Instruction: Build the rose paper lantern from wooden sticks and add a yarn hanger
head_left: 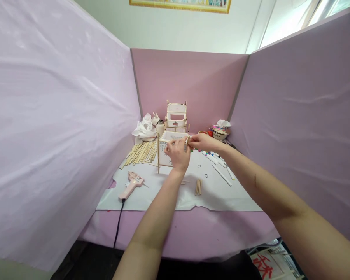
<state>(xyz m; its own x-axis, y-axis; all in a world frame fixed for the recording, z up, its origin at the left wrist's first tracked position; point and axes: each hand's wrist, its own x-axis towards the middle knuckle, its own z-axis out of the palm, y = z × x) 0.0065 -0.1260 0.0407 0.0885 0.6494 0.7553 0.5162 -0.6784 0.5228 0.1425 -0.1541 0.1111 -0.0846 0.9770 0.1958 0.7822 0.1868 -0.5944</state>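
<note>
A box-like frame of thin wooden sticks with white printed panels (165, 158) stands at the middle of the table. My left hand (177, 153) is closed at its front right corner and covers part of the front panel. My right hand (202, 142) pinches at the same corner from the right, its fingertips close to the left ones. A small piece of the wooden corner shows between the hands; whatever else the fingertips hold is hidden. Behind stands a taller stick frame with white panels (176, 109).
Loose sticks (141, 153) and a pink glue gun (131, 186) with a black cord lie left. A short stick bundle (198, 187), two small rings and white markers (221, 175) lie right. Bowls (220, 134) and white bags (145, 127) stand at the back.
</note>
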